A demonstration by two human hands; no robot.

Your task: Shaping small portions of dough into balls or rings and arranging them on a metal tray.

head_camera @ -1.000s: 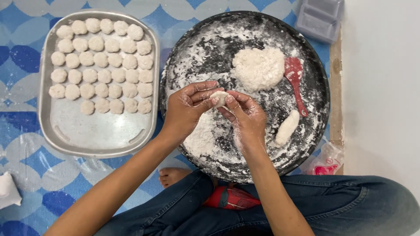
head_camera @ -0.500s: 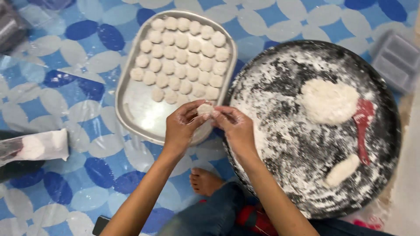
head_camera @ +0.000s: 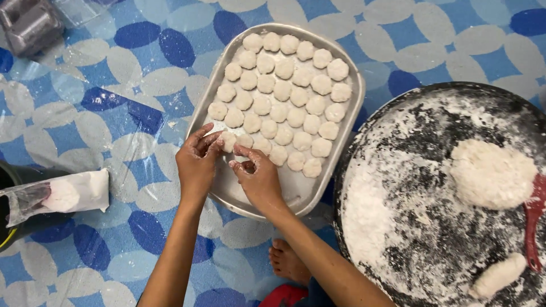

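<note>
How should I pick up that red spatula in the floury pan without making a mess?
Take the spatula by its thin handle end near the pan's lower right rim, coming from the right side. It lies flat, its wide end touching the big dough lump, so a grip low on the handle likely avoids the sticky dough.

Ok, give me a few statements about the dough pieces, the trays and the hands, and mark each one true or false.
1. Both hands are over the rectangular metal tray. True.
2. The left hand touches a dough ball at the tray's near rows. True.
3. The large dough lump lies on the rectangular tray. False: it sits on the round floured pan.
4. The right hand holds the red spatula. False: the spatula rests on the round pan, apart from both hands.
5. The dough balls lie in rows. True.
</note>
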